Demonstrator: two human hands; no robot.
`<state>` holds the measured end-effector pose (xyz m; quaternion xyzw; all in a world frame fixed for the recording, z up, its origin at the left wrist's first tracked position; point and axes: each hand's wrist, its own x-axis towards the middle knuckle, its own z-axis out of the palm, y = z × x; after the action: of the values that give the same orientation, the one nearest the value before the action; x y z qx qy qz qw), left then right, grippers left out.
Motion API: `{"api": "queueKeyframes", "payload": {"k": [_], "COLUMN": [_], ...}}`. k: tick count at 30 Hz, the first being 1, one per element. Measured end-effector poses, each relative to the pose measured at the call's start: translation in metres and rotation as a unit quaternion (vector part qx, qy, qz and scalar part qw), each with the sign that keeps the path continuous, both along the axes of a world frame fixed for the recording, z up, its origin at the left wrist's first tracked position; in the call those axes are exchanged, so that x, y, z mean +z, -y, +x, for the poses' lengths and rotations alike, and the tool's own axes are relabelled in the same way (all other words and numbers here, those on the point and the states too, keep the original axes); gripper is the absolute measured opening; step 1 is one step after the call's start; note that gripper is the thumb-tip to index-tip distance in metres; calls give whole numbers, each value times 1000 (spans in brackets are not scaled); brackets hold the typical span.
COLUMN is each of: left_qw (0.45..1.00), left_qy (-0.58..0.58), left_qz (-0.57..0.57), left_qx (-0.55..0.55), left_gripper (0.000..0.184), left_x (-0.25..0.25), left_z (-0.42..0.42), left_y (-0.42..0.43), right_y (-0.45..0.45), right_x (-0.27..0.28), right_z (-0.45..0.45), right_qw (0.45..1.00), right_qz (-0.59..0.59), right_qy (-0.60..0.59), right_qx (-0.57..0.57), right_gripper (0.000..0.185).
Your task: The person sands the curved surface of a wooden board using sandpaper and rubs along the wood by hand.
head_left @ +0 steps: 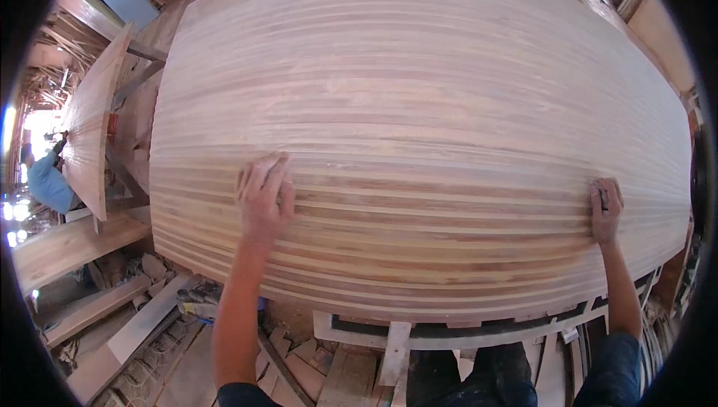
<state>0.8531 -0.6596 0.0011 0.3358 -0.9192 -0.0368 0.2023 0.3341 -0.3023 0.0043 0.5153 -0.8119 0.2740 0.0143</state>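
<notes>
A wide wooden panel (419, 115) made of long parallel strips spreads in front of me, pale with dust over much of its face. My left hand (265, 191) rests on its left part with the fingers bent and close together; whatever is under them is hidden. Toward the panel's right end, my right hand (609, 216) presses on the surface, its fingers closed around a small dark piece (604, 197). The kind of that piece is too small to make out. Brown, less dusty strips run between the two hands.
A wooden frame (396, 336) supports the panel along its near edge. At the left, a person in a blue shirt (51, 184) is beside another tilted panel (93, 126). Planks (97, 310) and wood offcuts (303, 366) litter the floor around my legs.
</notes>
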Motion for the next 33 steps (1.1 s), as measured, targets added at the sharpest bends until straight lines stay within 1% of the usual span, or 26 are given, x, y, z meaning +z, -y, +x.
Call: {"api": "queueKeyframes", "payload": {"k": [6, 7, 9, 10, 12, 16, 18, 19, 21, 22, 24, 25, 27, 28, 30, 31, 33], "left_qw": [999, 999, 999, 999, 999, 997, 994, 994, 982, 981, 965, 963, 950, 946, 935, 933, 924], "left_qy": [-4, 0, -19, -14, -8, -11, -11, -9, 31, 32, 70, 70, 101, 101, 131, 132, 141], "left_qz": [-34, -39, -39, -44, -45, -49, -65, -67, -79, -81, -85, -87, -99, -100, -83, -82, -60], "left_qx": [11, 19, 10, 20, 24, 62, 85, 91, 168, 175, 237, 245, 280, 290, 318, 326, 349], "left_gripper": [30, 30, 28, 28, 25, 25, 26, 26, 29, 29, 34, 34, 38, 38, 42, 42, 49], "left_x": [4, 4, 3, 3, 4, 4, -3, -4, -6, -7, -7, -7, -8, -7, -9, -10, -12], "left_z": [62, 70, 90, 99, 118, 161, 191, 202, 223, 231, 244, 249, 256, 259, 265, 268, 270], "left_y": [45, 51, 65, 70, 85, 110, 127, 134, 147, 153, 163, 168, 177, 181, 187, 190, 192], "right_y": [-11, -13, -19, -20, -23, -40, -44, -50, -63, -67, -73, -72, -71, -77, -86, -78, -74], "right_x": [-9, -12, -22, -24, -23, -41, -40, -42, -52, -57, -65, -61, -54, -60, -72, -67, -58], "right_z": [-10, -13, -21, -24, -30, -45, -46, -50, -64, -70, -78, -78, -80, -84, -100, -96, -93], "right_qw": [999, 999, 998, 998, 998, 998, 989, 990, 992, 993, 985, 985, 968, 970, 967, 968, 963], "right_qz": [42, 38, 35, 31, 56, 53, 97, 96, 113, 111, 124, 120, 230, 226, 208, 207, 231], "right_qy": [22, 26, 48, 53, 29, -1, 94, 95, 12, 13, -102, -103, -70, -72, -88, -90, -15], "right_qx": [-18, -10, -33, -22, -18, -14, -57, -50, -52, -45, -68, -61, -67, -58, -116, -108, -138], "right_gripper": [10, 10, 11, 11, 18, 22, 28, 28, 35, 35, 40, 40, 46, 46, 49, 49, 50]}}
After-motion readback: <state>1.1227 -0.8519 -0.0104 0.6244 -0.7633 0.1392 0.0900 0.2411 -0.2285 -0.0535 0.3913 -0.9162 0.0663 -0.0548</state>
